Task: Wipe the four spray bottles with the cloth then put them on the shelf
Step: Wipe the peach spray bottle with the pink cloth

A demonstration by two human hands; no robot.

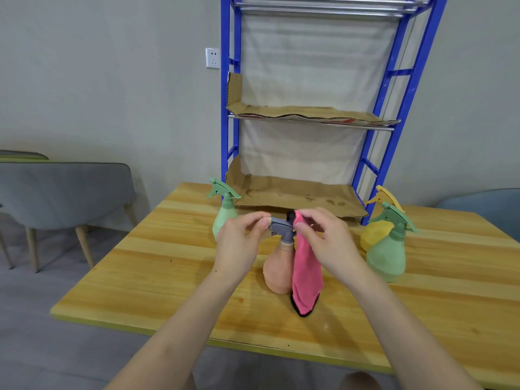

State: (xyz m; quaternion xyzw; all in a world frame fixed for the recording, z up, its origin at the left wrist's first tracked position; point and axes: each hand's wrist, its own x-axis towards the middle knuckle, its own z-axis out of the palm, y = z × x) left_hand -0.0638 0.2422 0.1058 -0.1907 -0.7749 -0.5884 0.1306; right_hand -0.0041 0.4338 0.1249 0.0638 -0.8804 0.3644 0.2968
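Note:
An orange spray bottle [277,273] with a grey trigger head stands upright at the middle of the wooden table [168,277]. My left hand [239,243] pinches the nozzle end of that grey head. My right hand [326,240] pinches a pink cloth [305,277] against the back of the head, and the cloth hangs down beside the bottle to the tabletop. A light green bottle [225,215] stands behind my left hand. At the right stand a second green bottle [388,254] and, behind it, a yellow bottle [374,235].
A blue metal shelf [394,114] stands at the far side of the table, its tiers lined with brown cardboard [295,195]. A grey chair [62,190] is on the floor at the left, a blue chair [489,204] at the far right.

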